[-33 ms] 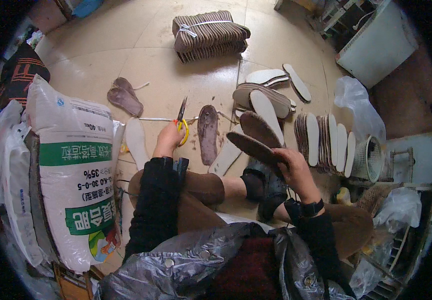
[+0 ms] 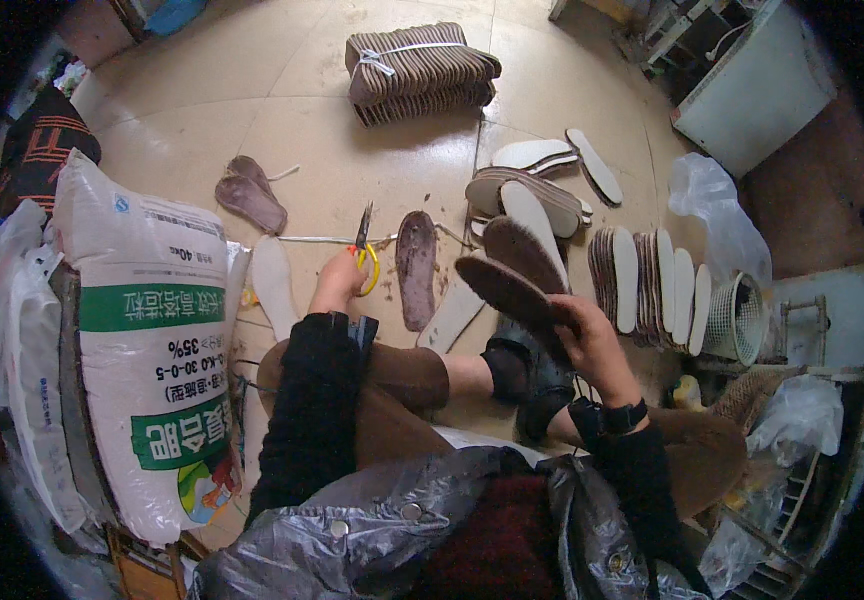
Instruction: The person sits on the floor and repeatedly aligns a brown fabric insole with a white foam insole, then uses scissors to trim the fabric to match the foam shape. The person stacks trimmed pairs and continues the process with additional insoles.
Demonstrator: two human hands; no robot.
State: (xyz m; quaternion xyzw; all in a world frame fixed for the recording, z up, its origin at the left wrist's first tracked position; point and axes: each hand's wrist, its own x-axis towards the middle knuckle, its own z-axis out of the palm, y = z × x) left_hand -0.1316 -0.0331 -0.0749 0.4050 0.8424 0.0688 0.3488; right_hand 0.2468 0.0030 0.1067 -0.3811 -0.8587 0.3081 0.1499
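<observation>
My left hand (image 2: 340, 280) is closed on a pair of scissors (image 2: 368, 262) with yellow and orange handles, blades pointing away from me. In my right hand (image 2: 592, 335) is a dark brown fuzzy insole (image 2: 505, 287), held at its near end above my shoe. A second brown insole (image 2: 524, 250) stands just behind it; whether my fingers grip that one too is hidden. Between my hands a worn purplish insole (image 2: 416, 270) lies on the floor, with a pale insole (image 2: 452, 318) beside it. Another pale insole (image 2: 274, 285) rests left of my left hand.
A tied bundle of insoles (image 2: 420, 75) sits at the far middle. Loose insoles (image 2: 527, 200) pile up to the right, near a row of standing insoles (image 2: 642, 280) and a mesh basket (image 2: 737, 318). At left stands a large white sack (image 2: 157, 350); a folded purplish insole (image 2: 250, 195) lies beyond it.
The scissors have tilted very slightly in my left hand. Everything else looks the same.
</observation>
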